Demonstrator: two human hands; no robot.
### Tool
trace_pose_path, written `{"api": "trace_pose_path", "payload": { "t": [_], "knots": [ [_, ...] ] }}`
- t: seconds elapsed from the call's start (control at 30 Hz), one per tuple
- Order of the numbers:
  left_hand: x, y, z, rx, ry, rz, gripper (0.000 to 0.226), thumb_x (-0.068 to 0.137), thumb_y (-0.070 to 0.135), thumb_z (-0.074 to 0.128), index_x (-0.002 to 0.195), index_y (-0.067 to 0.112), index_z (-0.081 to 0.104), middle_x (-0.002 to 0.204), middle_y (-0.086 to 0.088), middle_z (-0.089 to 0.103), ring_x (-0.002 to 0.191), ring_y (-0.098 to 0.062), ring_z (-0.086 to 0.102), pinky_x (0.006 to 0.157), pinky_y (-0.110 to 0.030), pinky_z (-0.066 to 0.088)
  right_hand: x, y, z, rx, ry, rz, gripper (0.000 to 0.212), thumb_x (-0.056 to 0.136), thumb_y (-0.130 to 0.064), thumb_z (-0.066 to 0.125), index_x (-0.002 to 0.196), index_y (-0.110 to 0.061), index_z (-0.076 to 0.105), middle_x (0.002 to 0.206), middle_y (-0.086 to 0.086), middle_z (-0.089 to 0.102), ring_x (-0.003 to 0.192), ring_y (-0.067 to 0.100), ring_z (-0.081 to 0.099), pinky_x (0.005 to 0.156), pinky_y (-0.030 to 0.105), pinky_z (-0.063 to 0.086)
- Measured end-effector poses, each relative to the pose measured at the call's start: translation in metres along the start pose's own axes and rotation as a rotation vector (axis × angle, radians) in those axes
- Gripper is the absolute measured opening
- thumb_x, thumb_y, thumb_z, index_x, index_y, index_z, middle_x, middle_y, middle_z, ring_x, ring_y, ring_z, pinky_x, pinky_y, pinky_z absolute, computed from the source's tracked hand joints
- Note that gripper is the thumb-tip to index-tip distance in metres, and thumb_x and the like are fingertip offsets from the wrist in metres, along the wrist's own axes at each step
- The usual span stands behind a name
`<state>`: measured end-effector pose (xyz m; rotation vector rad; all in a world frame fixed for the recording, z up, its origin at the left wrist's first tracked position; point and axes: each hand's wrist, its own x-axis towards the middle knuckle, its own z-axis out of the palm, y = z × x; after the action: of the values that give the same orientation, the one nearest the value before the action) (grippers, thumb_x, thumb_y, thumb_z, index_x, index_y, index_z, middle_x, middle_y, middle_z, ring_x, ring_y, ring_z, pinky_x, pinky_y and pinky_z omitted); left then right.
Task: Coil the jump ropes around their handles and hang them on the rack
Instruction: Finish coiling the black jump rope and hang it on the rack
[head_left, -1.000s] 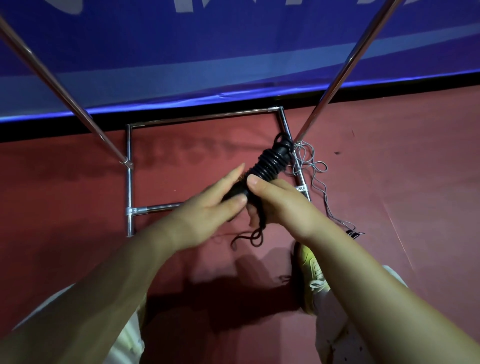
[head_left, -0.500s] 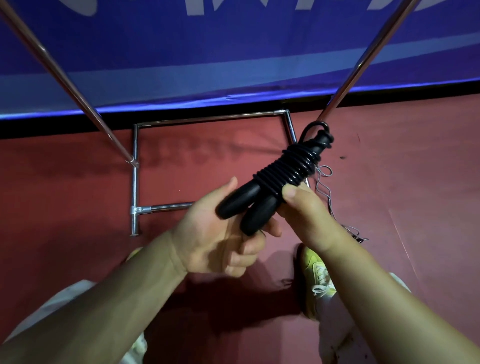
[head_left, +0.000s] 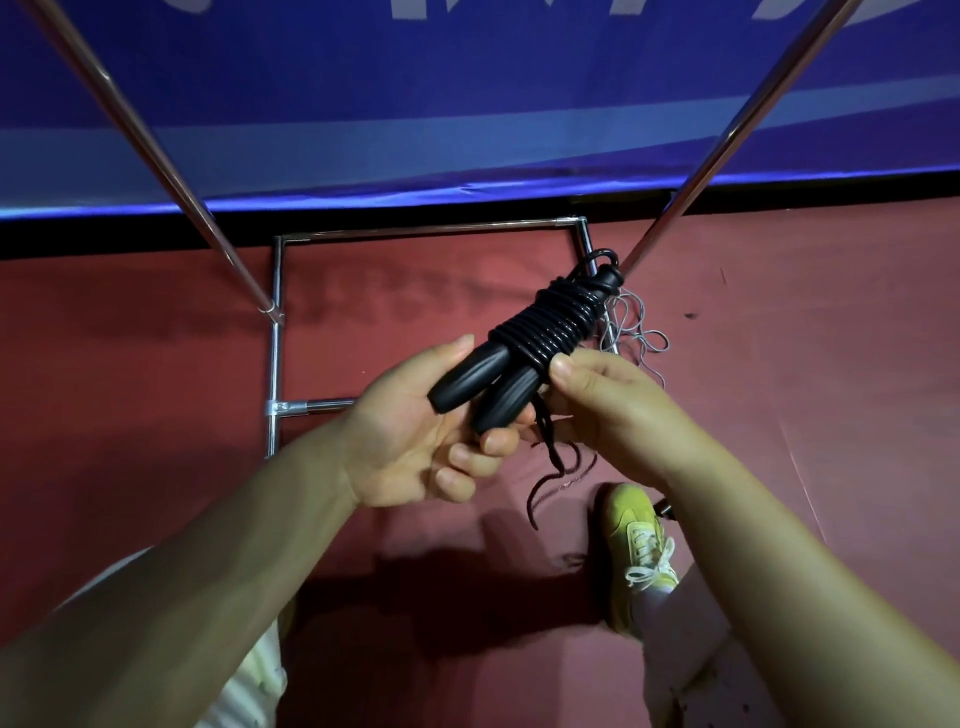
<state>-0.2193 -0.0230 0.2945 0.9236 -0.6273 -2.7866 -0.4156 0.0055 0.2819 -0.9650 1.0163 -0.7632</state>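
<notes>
In the head view, the black jump rope, coiled round its two handles, was held at centre, tilted toward 1 o'clock. The butt ends were cradled by the left hand, fingers curled beneath. The coil was pinched by the right hand; its fingertips were hidden behind the bundle. A loose black end dangled at 6 o'clock. The rack was cut off above. A grey cord was partly hidden behind the handles.
</notes>
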Motion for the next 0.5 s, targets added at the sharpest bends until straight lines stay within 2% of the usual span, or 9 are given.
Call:
{"api": "trace_pose_path", "payload": {
  "t": [0.1,0.17,0.2,0.27,0.37,0.43,0.5],
  "knots": [
    [-0.003,0.000,0.001,0.033,0.055,0.008,0.064,0.078,0.064,0.032,0.088,0.009,0.062,0.062,0.002,0.047,0.047,-0.006,0.030,0.038,-0.015,0.027,0.004,0.000,-0.001,-0.014,0.020,0.022,0.038,0.069,-0.058,0.075,0.071,-0.021,0.070,0.072,-0.002,0.067,0.071,0.015,0.062,0.081,0.037,0.053],
    [-0.005,0.000,0.003,0.055,0.085,0.017,0.063,0.077,0.064,0.031,0.087,0.009,0.062,0.061,0.002,0.047,0.046,-0.006,0.029,0.038,-0.015,0.026,0.002,-0.004,0.000,-0.024,0.015,0.040,0.045,0.066,-0.060,0.076,0.076,-0.017,0.069,0.075,0.001,0.069,0.064,0.015,0.064,0.070,0.030,0.056],
    [-0.006,0.000,0.004,0.078,0.100,0.021,0.063,0.077,0.064,0.031,0.089,0.009,0.061,0.062,0.002,0.046,0.046,-0.006,0.029,0.038,-0.015,0.025,0.001,-0.007,0.001,-0.042,0.016,0.056,0.043,0.071,-0.055,0.074,0.078,-0.013,0.066,0.075,0.002,0.068,0.060,0.015,0.064,0.065,0.028,0.056],
    [-0.011,-0.001,0.009,0.136,0.123,0.026,0.063,0.077,0.064,0.032,0.089,0.010,0.063,0.062,0.002,0.047,0.047,-0.006,0.028,0.039,-0.015,0.024,-0.005,-0.014,0.005,-0.094,0.029,0.095,0.034,0.084,-0.043,0.065,0.079,-0.010,0.061,0.070,0.000,0.065,0.053,0.015,0.060,0.059,0.029,0.055],
    [-0.018,-0.007,0.017,0.181,0.173,0.043,0.064,0.078,0.064,0.031,0.093,0.009,0.059,0.062,0.002,0.047,0.048,-0.006,0.027,0.041,-0.017,0.022,-0.015,-0.017,0.012,-0.195,0.040,0.115,0.040,0.088,-0.046,0.056,0.079,-0.007,0.057,0.061,-0.002,0.058,0.046,0.014,0.053,0.060,0.036,0.051],
    [-0.026,-0.015,0.024,0.180,0.211,0.068,0.064,0.086,0.064,0.025,0.093,0.009,0.056,0.062,0.002,0.047,0.048,-0.006,0.026,0.040,-0.017,0.021,-0.025,-0.016,0.024,-0.286,0.101,0.091,0.047,0.091,-0.051,0.051,0.075,-0.007,0.057,0.051,-0.004,0.051,0.041,0.012,0.046,0.056,0.035,0.048],
    [-0.033,-0.024,0.032,0.175,0.241,0.099,0.065,0.090,0.064,0.020,0.094,0.010,0.055,0.063,0.002,0.046,0.048,-0.006,0.026,0.041,-0.016,0.021,-0.037,-0.012,0.037,-0.364,0.226,0.041,0.049,0.094,-0.048,0.046,0.064,-0.010,0.055,0.044,-0.007,0.042,0.038,0.009,0.040,0.052,0.032,0.047]
  ]
}}
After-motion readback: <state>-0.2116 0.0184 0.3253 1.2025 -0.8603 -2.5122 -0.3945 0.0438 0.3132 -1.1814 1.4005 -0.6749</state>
